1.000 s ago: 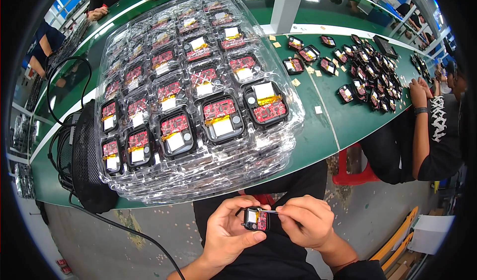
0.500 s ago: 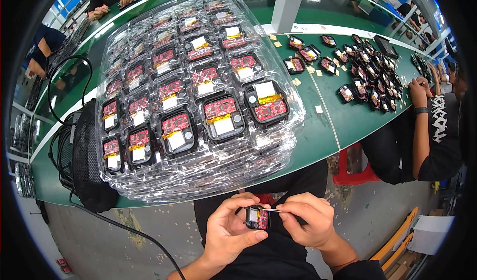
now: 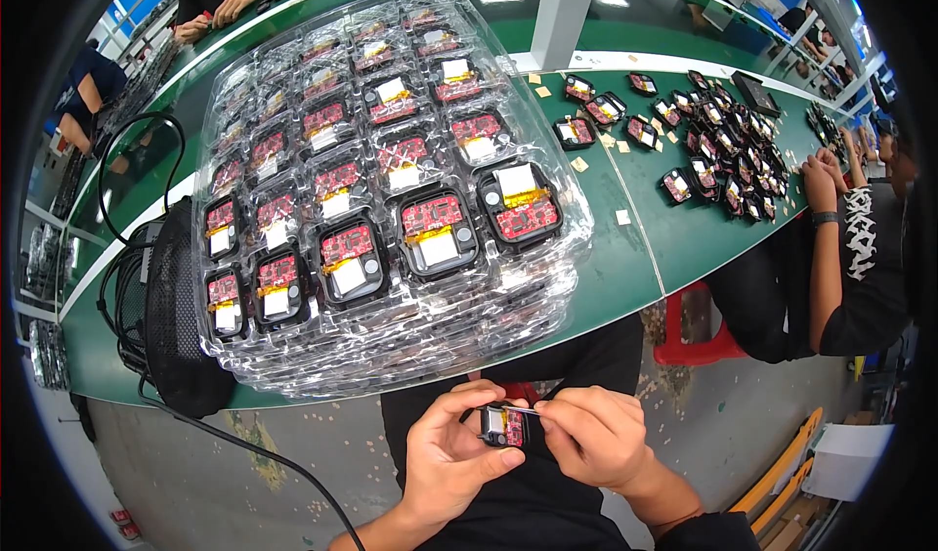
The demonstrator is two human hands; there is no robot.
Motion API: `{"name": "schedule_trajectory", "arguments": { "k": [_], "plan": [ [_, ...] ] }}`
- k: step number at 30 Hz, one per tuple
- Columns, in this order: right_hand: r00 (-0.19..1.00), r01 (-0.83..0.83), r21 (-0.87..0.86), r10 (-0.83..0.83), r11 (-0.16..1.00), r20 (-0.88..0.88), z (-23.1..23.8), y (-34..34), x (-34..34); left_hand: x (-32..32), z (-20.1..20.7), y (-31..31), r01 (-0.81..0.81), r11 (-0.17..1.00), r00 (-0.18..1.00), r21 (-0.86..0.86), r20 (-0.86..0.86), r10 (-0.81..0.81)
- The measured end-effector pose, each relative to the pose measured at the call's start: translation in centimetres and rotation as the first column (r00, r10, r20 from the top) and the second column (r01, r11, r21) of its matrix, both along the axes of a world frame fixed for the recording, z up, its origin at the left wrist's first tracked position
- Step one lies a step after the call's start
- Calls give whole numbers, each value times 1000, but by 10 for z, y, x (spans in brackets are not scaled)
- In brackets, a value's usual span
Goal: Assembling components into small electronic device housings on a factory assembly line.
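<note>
Slightly nearer to the left hand [image 3: 445,453] than a half-second ago, the right hand [image 3: 598,439] pinches a thin metallic tool [image 3: 523,410], thumb and forefinger closed on its shaft. Its tip reaches the upper edge of a small black device [image 3: 504,426]; whether it actually touches, I can't tell. That device, with its red circuit board and pale block, sits in the left hand above the person's lap, thumb along the lower side, fingers curled around the back and top.

Near the left forearm hangs a black cable [image 3: 264,453]. Just past the hands, a stack of clear trays [image 3: 420,341] stands on the green table [image 3: 625,282], its top layer filled with similar devices. Left of it, a black mesh bag [image 3: 181,326] leans close. To the right, a red stool [image 3: 689,341] shows below the table edge, and beyond, loose devices [image 3: 733,150] lie heaped near a co-worker's forearm [image 3: 829,268].
</note>
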State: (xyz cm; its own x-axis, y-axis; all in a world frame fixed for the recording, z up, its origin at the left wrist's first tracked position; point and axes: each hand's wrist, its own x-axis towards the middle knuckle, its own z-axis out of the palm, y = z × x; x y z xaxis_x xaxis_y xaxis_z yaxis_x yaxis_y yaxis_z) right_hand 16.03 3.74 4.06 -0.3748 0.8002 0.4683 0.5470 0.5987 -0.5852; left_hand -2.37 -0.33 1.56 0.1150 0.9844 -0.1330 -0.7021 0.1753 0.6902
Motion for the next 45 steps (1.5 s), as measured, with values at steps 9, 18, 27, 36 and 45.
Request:
{"name": "schedule_trajectory", "arguments": {
  "k": [9, 18, 27, 36, 45],
  "plan": [
    [956, 166, 105, -134, 981, -260, 13, 33, 15, -26, 27, -3, -73, 971, 978, 228, -175, 114],
    [914, 365, 4, -359, 931, 191, 10, 132, -5, -80, 95, 36, -223, 672, 381, 706, -572, 727],
    [885, 393, 53, -393, 918, 251, -1, 134, -9, -127, 136, 99, -175, 725, -34, 665, -741, 671],
    [901, 372, 107, -386, 922, 197, 0, 136, -6, -112, 131, 116, 135, 809, -300, 572, -755, 583],
    [930, 338, 47, -341, 940, 135, -3, 137, -3, -101, 128, 103, 159, 868, -468, 471, -738, 486]
  ]
}}
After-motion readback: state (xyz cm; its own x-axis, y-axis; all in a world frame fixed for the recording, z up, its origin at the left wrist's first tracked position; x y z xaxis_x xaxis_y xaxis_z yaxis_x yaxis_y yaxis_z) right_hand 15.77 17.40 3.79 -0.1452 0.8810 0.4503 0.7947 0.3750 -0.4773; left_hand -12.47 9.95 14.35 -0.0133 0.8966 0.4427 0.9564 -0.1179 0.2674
